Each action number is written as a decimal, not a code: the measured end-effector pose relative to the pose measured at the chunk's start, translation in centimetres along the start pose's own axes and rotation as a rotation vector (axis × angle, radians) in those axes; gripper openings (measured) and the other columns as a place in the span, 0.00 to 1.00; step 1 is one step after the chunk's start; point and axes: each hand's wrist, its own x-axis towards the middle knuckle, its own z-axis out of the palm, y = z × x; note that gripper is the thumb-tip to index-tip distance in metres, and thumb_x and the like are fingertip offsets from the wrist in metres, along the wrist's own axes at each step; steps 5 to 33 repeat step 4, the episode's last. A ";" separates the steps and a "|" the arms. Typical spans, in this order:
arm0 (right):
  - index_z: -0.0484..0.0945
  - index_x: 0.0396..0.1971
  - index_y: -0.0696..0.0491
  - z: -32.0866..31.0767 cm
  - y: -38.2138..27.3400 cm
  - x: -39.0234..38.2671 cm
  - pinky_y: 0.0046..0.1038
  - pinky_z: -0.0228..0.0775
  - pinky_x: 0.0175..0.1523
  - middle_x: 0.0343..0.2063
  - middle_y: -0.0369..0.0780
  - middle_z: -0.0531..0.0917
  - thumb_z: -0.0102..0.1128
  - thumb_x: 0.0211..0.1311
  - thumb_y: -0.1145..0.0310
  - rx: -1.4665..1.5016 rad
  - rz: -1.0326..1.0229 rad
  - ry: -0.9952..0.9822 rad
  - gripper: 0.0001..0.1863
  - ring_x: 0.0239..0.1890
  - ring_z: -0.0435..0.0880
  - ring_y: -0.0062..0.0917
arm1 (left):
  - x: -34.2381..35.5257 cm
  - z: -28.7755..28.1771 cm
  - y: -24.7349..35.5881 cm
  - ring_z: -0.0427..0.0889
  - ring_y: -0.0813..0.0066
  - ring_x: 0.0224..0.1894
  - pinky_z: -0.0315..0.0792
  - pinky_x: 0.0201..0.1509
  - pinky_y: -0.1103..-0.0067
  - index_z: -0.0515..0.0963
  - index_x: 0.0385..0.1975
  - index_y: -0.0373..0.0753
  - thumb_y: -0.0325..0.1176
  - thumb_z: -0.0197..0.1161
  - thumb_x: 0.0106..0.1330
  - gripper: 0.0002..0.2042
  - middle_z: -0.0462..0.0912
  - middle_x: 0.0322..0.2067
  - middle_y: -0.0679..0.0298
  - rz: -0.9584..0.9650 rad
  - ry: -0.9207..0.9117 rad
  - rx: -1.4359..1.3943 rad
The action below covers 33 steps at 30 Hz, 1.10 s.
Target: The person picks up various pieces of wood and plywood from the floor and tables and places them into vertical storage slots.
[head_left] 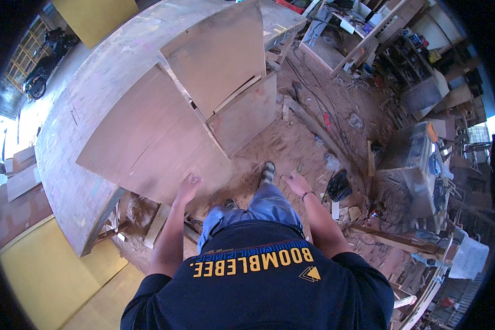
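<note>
My left hand (pixel 190 186) is held in front of me with its fingers curled in, close to the lower edge of a large pale wooden panel (pixel 143 132). Whether it touches that panel I cannot tell. My right hand (pixel 297 183), a dark band (pixel 309 193) round its wrist, hovers over the dusty ground with its fingers curled as well. I see nothing in either hand. Beyond the first panel lies a second brownish panel (pixel 220 60), with a narrow gap between them. A smaller board (pixel 247 115) sits at an angle below the second one.
A wide worktable (pixel 66 143) curves along the left and far side. Cables and a long beam (pixel 319 132) cross the dirt floor to the right. A black plastic bag (pixel 339 186) lies near my right hand. Cluttered shelves (pixel 412 60) and a dusty box-like unit (pixel 410 157) stand farther right.
</note>
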 end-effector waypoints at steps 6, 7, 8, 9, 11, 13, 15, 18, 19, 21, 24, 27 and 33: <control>0.78 0.44 0.58 -2.0 -3.0 8.3 0.39 0.73 0.48 0.37 0.50 0.84 0.58 0.61 0.53 0.204 -0.134 -0.123 0.22 0.41 0.84 0.40 | 3.7 3.6 1.0 0.84 0.66 0.41 0.74 0.51 0.72 0.76 0.45 0.37 0.39 0.63 0.65 0.15 0.84 0.42 0.56 -0.123 -0.123 -0.157; 0.78 0.44 0.58 -2.0 -3.0 8.3 0.39 0.73 0.48 0.37 0.50 0.84 0.58 0.61 0.53 0.204 -0.134 -0.123 0.22 0.41 0.84 0.40 | 3.7 3.6 1.0 0.84 0.66 0.41 0.74 0.51 0.72 0.76 0.45 0.37 0.39 0.63 0.65 0.15 0.84 0.42 0.56 -0.123 -0.123 -0.157; 0.78 0.44 0.58 -2.0 -3.0 8.3 0.39 0.73 0.48 0.37 0.50 0.84 0.58 0.61 0.53 0.204 -0.134 -0.123 0.22 0.41 0.84 0.40 | 3.7 3.6 1.0 0.84 0.66 0.41 0.74 0.51 0.72 0.76 0.45 0.37 0.39 0.63 0.65 0.15 0.84 0.42 0.56 -0.123 -0.123 -0.157; 0.78 0.44 0.58 -2.0 -3.0 8.3 0.39 0.73 0.48 0.37 0.50 0.84 0.58 0.61 0.53 0.204 -0.134 -0.123 0.22 0.41 0.84 0.40 | 3.7 3.6 1.0 0.84 0.66 0.41 0.74 0.51 0.72 0.76 0.45 0.37 0.39 0.63 0.65 0.15 0.84 0.42 0.56 -0.123 -0.123 -0.157; 0.78 0.44 0.58 -2.0 -3.0 8.3 0.39 0.73 0.48 0.37 0.50 0.84 0.58 0.61 0.53 0.204 -0.134 -0.123 0.22 0.41 0.84 0.40 | 3.7 3.6 1.0 0.84 0.66 0.41 0.74 0.51 0.72 0.76 0.45 0.37 0.39 0.63 0.65 0.15 0.84 0.42 0.56 -0.123 -0.123 -0.157; 0.78 0.44 0.58 -2.0 -3.0 8.3 0.39 0.73 0.48 0.37 0.50 0.84 0.58 0.61 0.53 0.204 -0.134 -0.123 0.22 0.41 0.84 0.40 | 3.7 3.6 1.0 0.84 0.66 0.41 0.74 0.51 0.72 0.76 0.45 0.37 0.39 0.63 0.65 0.15 0.84 0.42 0.56 -0.123 -0.123 -0.157; 0.78 0.44 0.58 -2.0 -3.0 8.3 0.39 0.73 0.48 0.37 0.50 0.84 0.58 0.61 0.53 0.204 -0.134 -0.123 0.22 0.41 0.84 0.40 | 3.7 3.6 1.0 0.84 0.66 0.41 0.74 0.51 0.72 0.76 0.45 0.37 0.39 0.63 0.65 0.15 0.84 0.42 0.56 -0.123 -0.123 -0.157; 0.78 0.44 0.58 -2.0 -3.0 8.3 0.39 0.73 0.48 0.37 0.50 0.84 0.58 0.61 0.53 0.204 -0.134 -0.123 0.22 0.41 0.84 0.40 | 3.7 3.6 1.0 0.84 0.66 0.41 0.74 0.51 0.72 0.76 0.45 0.37 0.39 0.63 0.65 0.15 0.84 0.42 0.56 -0.123 -0.123 -0.157; 0.78 0.44 0.58 -2.0 -3.0 8.3 0.39 0.73 0.48 0.37 0.50 0.84 0.58 0.61 0.53 0.204 -0.134 -0.123 0.22 0.41 0.84 0.40 | 3.7 3.6 1.0 0.84 0.66 0.41 0.74 0.51 0.72 0.76 0.45 0.37 0.39 0.63 0.65 0.15 0.84 0.42 0.56 -0.123 -0.123 -0.157; 0.78 0.44 0.58 -2.0 -3.0 8.3 0.39 0.73 0.48 0.37 0.50 0.84 0.58 0.61 0.53 0.204 -0.134 -0.123 0.22 0.41 0.84 0.40 | 3.7 3.6 1.0 0.84 0.66 0.41 0.74 0.51 0.72 0.76 0.45 0.37 0.39 0.63 0.65 0.15 0.84 0.42 0.56 -0.123 -0.123 -0.157; 0.78 0.44 0.58 -2.0 -3.0 8.3 0.39 0.73 0.48 0.37 0.50 0.84 0.58 0.61 0.53 0.204 -0.134 -0.123 0.22 0.41 0.84 0.40 | 3.7 3.6 1.0 0.84 0.66 0.41 0.74 0.51 0.72 0.76 0.45 0.37 0.39 0.63 0.65 0.15 0.84 0.42 0.56 -0.123 -0.123 -0.157; 0.78 0.44 0.58 -2.0 -3.0 8.3 0.39 0.73 0.48 0.37 0.50 0.84 0.58 0.61 0.53 0.204 -0.134 -0.123 0.22 0.41 0.84 0.40 | 3.7 3.6 1.0 0.84 0.66 0.41 0.74 0.51 0.72 0.76 0.45 0.37 0.39 0.63 0.65 0.15 0.84 0.42 0.56 -0.123 -0.123 -0.157; 0.78 0.44 0.58 -2.0 -3.0 8.3 0.39 0.73 0.48 0.37 0.50 0.84 0.58 0.61 0.53 0.204 -0.134 -0.123 0.22 0.41 0.84 0.40 | 3.7 3.6 1.0 0.84 0.66 0.41 0.74 0.51 0.72 0.76 0.45 0.37 0.39 0.63 0.65 0.15 0.84 0.42 0.56 -0.123 -0.123 -0.157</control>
